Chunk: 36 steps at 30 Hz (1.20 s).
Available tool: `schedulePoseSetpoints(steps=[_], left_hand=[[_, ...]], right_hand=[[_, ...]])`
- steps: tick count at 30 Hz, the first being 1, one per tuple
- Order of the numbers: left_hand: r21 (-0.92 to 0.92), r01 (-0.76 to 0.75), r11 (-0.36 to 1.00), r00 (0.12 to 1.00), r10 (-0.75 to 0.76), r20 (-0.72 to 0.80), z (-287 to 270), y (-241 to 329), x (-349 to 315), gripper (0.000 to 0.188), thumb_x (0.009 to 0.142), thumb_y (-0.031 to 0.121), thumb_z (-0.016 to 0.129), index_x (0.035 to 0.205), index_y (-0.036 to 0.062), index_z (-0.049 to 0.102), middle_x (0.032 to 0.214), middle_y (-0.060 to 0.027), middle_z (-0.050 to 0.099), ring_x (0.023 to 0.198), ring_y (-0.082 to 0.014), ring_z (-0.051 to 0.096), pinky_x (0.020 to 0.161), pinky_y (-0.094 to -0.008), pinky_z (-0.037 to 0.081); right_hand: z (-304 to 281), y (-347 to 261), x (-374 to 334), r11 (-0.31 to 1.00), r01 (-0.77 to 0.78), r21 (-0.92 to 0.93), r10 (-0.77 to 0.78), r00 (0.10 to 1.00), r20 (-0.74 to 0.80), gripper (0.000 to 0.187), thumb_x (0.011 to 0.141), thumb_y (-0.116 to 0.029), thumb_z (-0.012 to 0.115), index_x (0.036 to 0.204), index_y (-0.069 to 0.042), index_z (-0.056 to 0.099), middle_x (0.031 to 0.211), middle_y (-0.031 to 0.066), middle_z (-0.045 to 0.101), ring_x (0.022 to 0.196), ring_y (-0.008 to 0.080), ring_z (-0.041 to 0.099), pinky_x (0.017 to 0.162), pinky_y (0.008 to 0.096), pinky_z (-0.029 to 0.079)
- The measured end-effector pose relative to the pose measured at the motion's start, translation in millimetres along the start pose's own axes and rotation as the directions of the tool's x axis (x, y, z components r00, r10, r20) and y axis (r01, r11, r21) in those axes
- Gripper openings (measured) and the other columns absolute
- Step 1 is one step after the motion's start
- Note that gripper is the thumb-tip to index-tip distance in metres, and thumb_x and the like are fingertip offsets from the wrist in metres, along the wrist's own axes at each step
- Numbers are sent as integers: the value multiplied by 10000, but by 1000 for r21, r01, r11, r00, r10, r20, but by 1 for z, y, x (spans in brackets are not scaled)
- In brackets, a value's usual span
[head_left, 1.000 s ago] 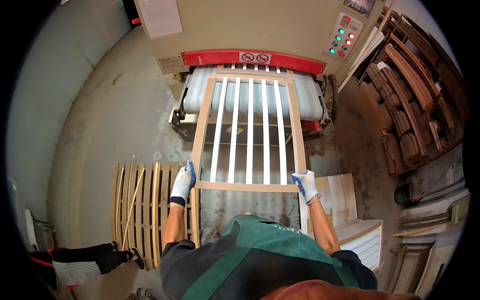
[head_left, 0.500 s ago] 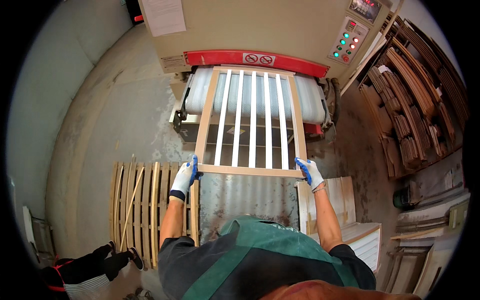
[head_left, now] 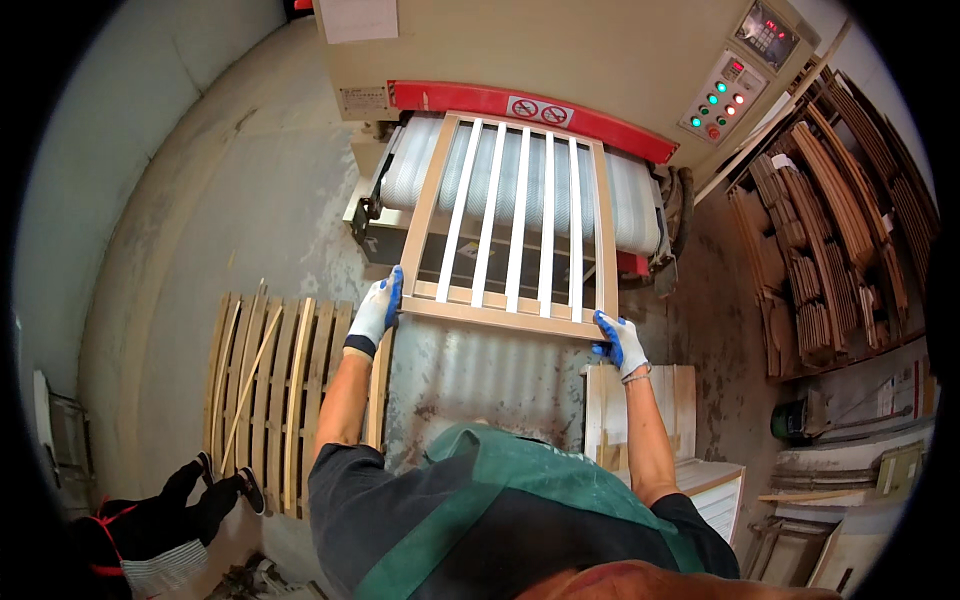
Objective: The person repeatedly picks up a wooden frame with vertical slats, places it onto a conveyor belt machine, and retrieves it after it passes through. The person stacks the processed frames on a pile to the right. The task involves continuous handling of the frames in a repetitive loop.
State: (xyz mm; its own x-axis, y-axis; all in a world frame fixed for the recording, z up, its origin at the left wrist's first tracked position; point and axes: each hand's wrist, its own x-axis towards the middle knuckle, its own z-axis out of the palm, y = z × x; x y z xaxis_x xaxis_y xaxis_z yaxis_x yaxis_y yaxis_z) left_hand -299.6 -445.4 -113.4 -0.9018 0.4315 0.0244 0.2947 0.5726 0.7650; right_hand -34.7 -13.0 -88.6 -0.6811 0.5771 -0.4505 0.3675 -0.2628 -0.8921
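Observation:
A tan slatted frame (head_left: 607,235) with several white slats lies partly over the pale conveyor belt (head_left: 630,200) of a machine, its far end just under the red bar (head_left: 440,97). My left hand (head_left: 376,308), in a white and blue glove, is closed on the frame's near left corner. At the near right corner my right hand (head_left: 622,342), gloved alike, grips the frame too. The near end hangs off the belt, borne by both hands. The undersides of my fingers are partly hidden by the frame.
A control panel (head_left: 718,97) with lit buttons is on the machine's right. On the left floor sits a wooden pallet (head_left: 262,385) with loose strips; white panels (head_left: 640,410) are at right. Another person's legs (head_left: 205,495) show at lower left. Stacked boards (head_left: 815,240) fill a rack.
The view has shifted, with the machine a little higher and to the right. The frame's near rail has tilted, showing a second edge, and both hands have moved slightly away from me with it.

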Motion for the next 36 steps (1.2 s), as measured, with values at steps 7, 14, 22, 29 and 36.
schedulePoseSetpoints(steps=[7, 14, 22, 29, 36], left_hand=[[-122, 128, 984, 989, -117, 90, -3, 28, -10, 387, 1061, 255, 422, 1371, 38, 503, 1140, -236, 658, 1024, -417, 632, 900, -489, 510], [40, -18, 999, 995, 14, 95, 12, -18, -59, 362, 1061, 218, 437, 1369, 34, 485, 1232, -236, 610, 1111, -394, 597, 948, -437, 496], [22, -162, 987, 971, 163, -174, 13, 8, -120, 520, 1053, 456, 471, 1321, 21, 562, 1112, -179, 622, 955, -247, 638, 856, -362, 501], [-302, 289, 908, 955, -296, 25, -5, 45, -135, 579, 1032, 492, 505, 1252, -36, 591, 958, -76, 610, 831, -146, 567, 804, -291, 488], [-326, 444, 835, 896, -408, 176, -25, 83, -131, 484, 1069, 389, 448, 1293, -21, 573, 1092, -220, 640, 875, -296, 656, 858, -374, 510]], right_hand=[[-4, 11, 1, 1000, 8, 16, -8, 1000, -23, 218, 910, -267, 728, 1027, -88, 691, 843, 11, 653, 673, 143, 648, 508, 312, 562], [-9, 22, -50, 997, -19, 81, 22, 999, -35, 284, 871, -224, 753, 1073, -37, 681, 854, 24, 660, 699, 132, 655, 491, 291, 569], [-21, 47, -94, 997, -30, 69, 38, 994, -103, 284, 876, -231, 745, 1090, -52, 688, 910, 33, 684, 681, 149, 672, 496, 293, 573], [-20, 51, -120, 998, -28, 64, 37, 991, -132, 347, 879, -250, 741, 1167, -62, 691, 933, 34, 685, 686, 146, 675, 500, 296, 576], [-16, 54, -124, 998, -21, 62, 31, 985, -172, 369, 865, -233, 748, 1150, -9, 675, 898, 28, 687, 689, 139, 675, 494, 292, 569]])
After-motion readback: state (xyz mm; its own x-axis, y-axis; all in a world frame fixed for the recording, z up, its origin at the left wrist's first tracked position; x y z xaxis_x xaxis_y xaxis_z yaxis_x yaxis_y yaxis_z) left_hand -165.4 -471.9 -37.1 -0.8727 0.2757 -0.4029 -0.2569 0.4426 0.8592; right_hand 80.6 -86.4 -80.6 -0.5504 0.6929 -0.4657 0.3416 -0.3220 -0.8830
